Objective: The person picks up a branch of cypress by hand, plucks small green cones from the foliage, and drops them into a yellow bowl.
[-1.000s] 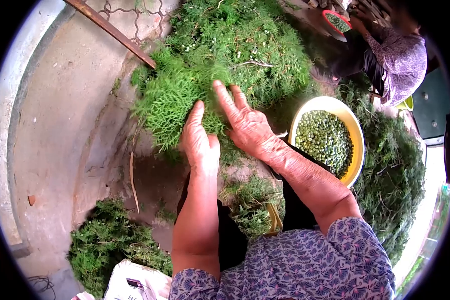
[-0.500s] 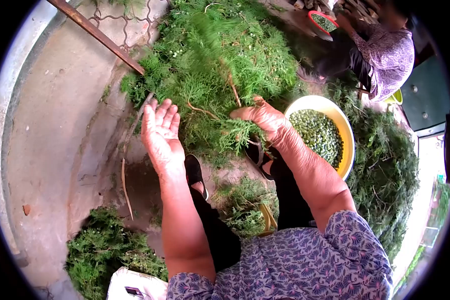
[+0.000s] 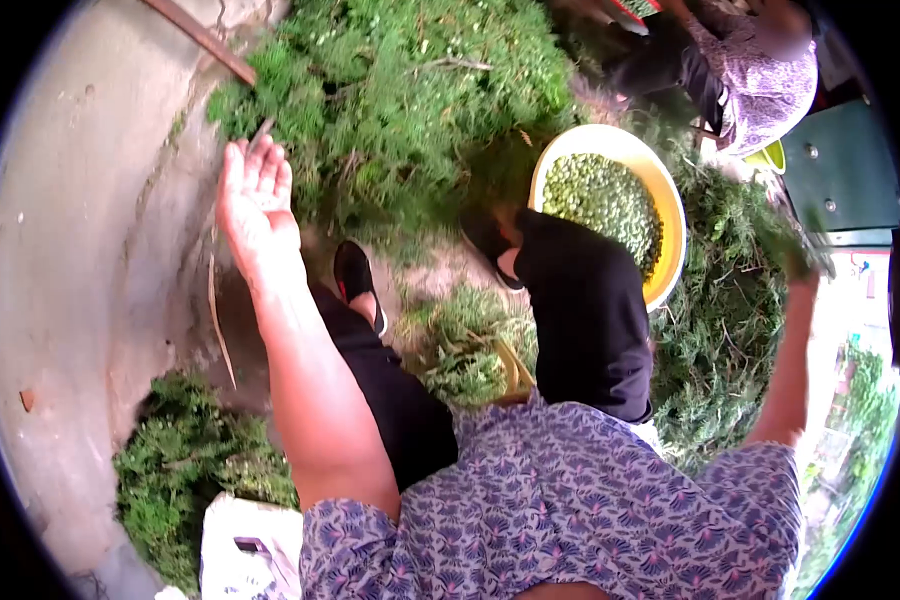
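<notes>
My left hand (image 3: 257,200) is held palm up with its fingers spread, empty, left of the large heap of green branches (image 3: 400,100). Out to the far right my right hand (image 3: 802,262) is a dark blur over the right-hand greenery; its fingers cannot be made out, and a blurred sprig shows around it. Between the heap and that greenery (image 3: 720,350) stands a yellow basin (image 3: 673,215) with a pale rim, holding many small green berries (image 3: 602,205). My right knee is beside the basin.
Another person (image 3: 765,85) in a patterned shirt sits at the upper right, near a green cabinet (image 3: 845,175). A wooden bar (image 3: 205,40) lies at the upper left. More branches (image 3: 185,470) and a white sack (image 3: 245,555) are at the lower left.
My right hand has swung from the heap, where it held a branch, past the basin to the far right. My left hand appears further left and higher, still spread. The view has shifted.
</notes>
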`<state>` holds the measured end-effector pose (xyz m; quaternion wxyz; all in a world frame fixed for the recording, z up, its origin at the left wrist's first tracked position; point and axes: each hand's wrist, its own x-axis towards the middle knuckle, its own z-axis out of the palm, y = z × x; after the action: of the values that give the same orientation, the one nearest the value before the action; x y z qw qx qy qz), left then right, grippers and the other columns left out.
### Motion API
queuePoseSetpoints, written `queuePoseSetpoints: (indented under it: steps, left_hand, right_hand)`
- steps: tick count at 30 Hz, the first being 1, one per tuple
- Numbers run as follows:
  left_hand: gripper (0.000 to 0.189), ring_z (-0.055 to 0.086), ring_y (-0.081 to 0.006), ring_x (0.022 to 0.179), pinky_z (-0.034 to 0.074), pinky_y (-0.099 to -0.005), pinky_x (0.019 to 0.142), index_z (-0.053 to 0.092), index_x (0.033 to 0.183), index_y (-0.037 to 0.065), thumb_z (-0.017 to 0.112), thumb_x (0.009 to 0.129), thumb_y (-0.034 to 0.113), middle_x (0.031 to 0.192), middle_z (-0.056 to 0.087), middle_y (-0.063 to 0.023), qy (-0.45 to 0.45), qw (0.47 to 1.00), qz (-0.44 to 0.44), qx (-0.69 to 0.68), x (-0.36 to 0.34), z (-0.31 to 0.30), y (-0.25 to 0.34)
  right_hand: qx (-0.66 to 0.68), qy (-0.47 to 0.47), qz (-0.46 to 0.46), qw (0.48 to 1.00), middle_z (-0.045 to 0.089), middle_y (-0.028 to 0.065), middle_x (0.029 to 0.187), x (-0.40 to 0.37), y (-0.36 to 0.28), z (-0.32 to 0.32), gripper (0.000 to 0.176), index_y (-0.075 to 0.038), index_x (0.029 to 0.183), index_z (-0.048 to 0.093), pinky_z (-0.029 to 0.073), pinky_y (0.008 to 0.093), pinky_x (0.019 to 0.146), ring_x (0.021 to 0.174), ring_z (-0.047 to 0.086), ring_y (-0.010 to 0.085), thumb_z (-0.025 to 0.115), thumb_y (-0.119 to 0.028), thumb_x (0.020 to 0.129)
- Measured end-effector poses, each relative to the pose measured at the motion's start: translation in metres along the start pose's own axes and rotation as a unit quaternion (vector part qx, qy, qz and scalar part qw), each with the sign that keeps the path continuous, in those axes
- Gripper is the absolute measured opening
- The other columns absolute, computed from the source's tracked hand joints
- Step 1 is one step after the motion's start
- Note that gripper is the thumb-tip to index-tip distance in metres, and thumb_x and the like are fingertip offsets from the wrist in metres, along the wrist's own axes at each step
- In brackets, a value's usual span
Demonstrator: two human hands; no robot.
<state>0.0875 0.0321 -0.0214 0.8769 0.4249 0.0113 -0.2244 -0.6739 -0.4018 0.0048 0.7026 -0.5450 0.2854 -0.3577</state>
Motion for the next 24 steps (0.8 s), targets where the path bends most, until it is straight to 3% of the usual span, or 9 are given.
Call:
queuePoseSetpoints:
  steps: [2, 6, 8, 15, 16, 19, 21, 23, 24]
  left_hand:
    - [0.029, 0.059, -0.017, 0.08, 0.047, -0.0298, 0.072, 0.052, 0.103, 0.004, 0.057, 0.086, 0.027, 0.093, 0.063, -0.0079, 0.029, 1.0, 0.001, -0.005, 0.002, -0.01, 0.005]
    - [0.029, 0.058, -0.0153, 0.074, 0.047, -0.0274, 0.069, 0.051, 0.103, 0.003, 0.057, 0.086, 0.025, 0.086, 0.063, -0.0076, 0.069, 0.997, 0.016, -0.014, -0.001, -0.016, 0.011]
    - [0.026, 0.058, -0.0152, 0.073, 0.047, -0.0275, 0.067, 0.051, 0.1, 0.004, 0.057, 0.086, 0.025, 0.085, 0.063, -0.0074, 0.074, 0.997, 0.01, -0.024, 0.002, -0.021, 0.013]
    - [0.016, 0.058, -0.0177, 0.075, 0.047, -0.0316, 0.069, 0.056, 0.091, 0.002, 0.055, 0.086, 0.017, 0.086, 0.063, -0.0079, 0.105, 0.992, -0.01, -0.067, 0.003, -0.039, 0.025]
    - [0.018, 0.057, -0.017, 0.075, 0.046, -0.0308, 0.069, 0.056, 0.092, 0.001, 0.055, 0.086, 0.017, 0.087, 0.062, -0.0079, 0.108, 0.992, -0.002, -0.07, -0.001, -0.036, 0.026]
    - [0.017, 0.056, -0.015, 0.074, 0.046, -0.0278, 0.067, 0.054, 0.092, 0.001, 0.054, 0.087, 0.018, 0.087, 0.061, -0.0083, 0.07, 0.995, -0.036, -0.063, -0.006, -0.049, 0.031]
    - [0.019, 0.055, -0.0145, 0.075, 0.045, -0.0276, 0.068, 0.054, 0.096, 0.0, 0.054, 0.087, 0.016, 0.088, 0.061, -0.0082, 0.065, 0.995, -0.043, -0.069, -0.011, -0.052, 0.038]
    - [0.02, 0.053, -0.0131, 0.072, 0.044, -0.0271, 0.067, 0.053, 0.099, -0.001, 0.053, 0.088, 0.016, 0.087, 0.06, -0.0069, 0.074, 0.996, -0.025, -0.053, -0.016, -0.055, 0.043]
    - [0.021, 0.053, -0.0126, 0.07, 0.043, -0.0267, 0.066, 0.053, 0.101, -0.001, 0.053, 0.088, 0.016, 0.086, 0.059, -0.0062, 0.077, 0.996, -0.021, -0.044, -0.018, -0.059, 0.046]
  right_hand:
    - [-0.157, -0.047, -0.142, 0.976, 0.049, 0.0259, 0.116, -0.053, -0.033, -0.005, 0.059, 0.005, 0.128, 0.034, 0.044, 0.046, 0.09, 0.11, 0.047, 0.0324, 0.043, -0.035, 0.086]
    - [-0.222, 0.28, -0.106, 0.928, 0.051, 0.0168, 0.114, -0.018, 0.004, -0.013, 0.041, 0.001, 0.119, 0.043, 0.044, 0.0379, 0.089, 0.104, 0.051, 0.0259, 0.044, -0.027, 0.088]
    - [-0.162, 0.347, -0.086, 0.92, 0.054, 0.0168, 0.111, 0.037, 0.037, 0.055, 0.039, 0.001, 0.119, 0.044, 0.046, 0.0354, 0.086, 0.101, 0.054, 0.0257, 0.047, -0.021, 0.087]
    - [-0.096, 0.074, 0.083, 0.989, 0.06, 0.0183, 0.099, 0.185, 0.188, 0.497, 0.036, 0.004, 0.115, 0.05, 0.054, 0.0275, 0.07, 0.087, 0.062, 0.025, 0.057, -0.004, 0.08]
    - [-0.229, 0.016, 0.118, 0.966, 0.061, 0.0172, 0.097, 0.197, 0.216, 0.527, 0.037, 0.003, 0.114, 0.051, 0.054, 0.027, 0.066, 0.081, 0.063, 0.023, 0.059, -0.006, 0.078]
    - [-0.237, -0.083, 0.145, 0.957, 0.062, 0.0124, 0.086, 0.199, 0.305, 0.561, 0.027, 0.005, 0.103, 0.058, 0.052, 0.0249, 0.055, 0.064, 0.059, 0.0153, 0.056, -0.005, 0.078]
    - [-0.218, -0.058, 0.247, 0.942, 0.062, 0.0111, 0.076, 0.188, 0.355, 0.57, 0.023, 0.002, 0.099, 0.061, 0.048, 0.0226, 0.048, 0.056, 0.057, 0.0134, 0.054, -0.001, 0.078]
    - [-0.335, -0.044, 0.193, 0.921, 0.062, 0.0089, 0.065, 0.178, 0.435, 0.555, 0.015, 0.0, 0.083, 0.065, 0.048, 0.0278, 0.05, 0.053, 0.058, 0.015, 0.054, -0.003, 0.075]
    - [-0.33, -0.05, 0.253, 0.908, 0.062, 0.0076, 0.073, 0.168, 0.434, 0.566, 0.02, 0.001, 0.095, 0.062, 0.048, 0.0253, 0.05, 0.058, 0.058, 0.013, 0.053, -0.001, 0.078]
